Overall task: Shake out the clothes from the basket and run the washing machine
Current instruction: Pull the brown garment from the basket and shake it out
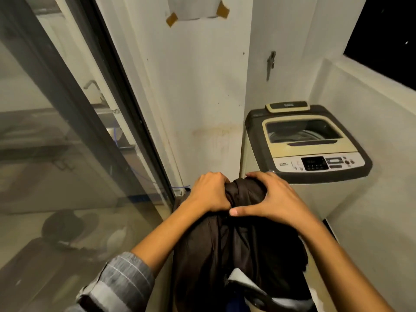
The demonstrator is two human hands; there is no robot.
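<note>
two hands, left hand [208,192] and right hand [271,199], both grasping one dark garment [238,244]; one washer [308,143], lid down.

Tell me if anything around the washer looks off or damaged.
The washing machine looks intact, lid shut. The wall left of it carries a brownish stain with drip marks. A paper up high hangs by peeling tape. Both hands grip the dark garment.
</note>
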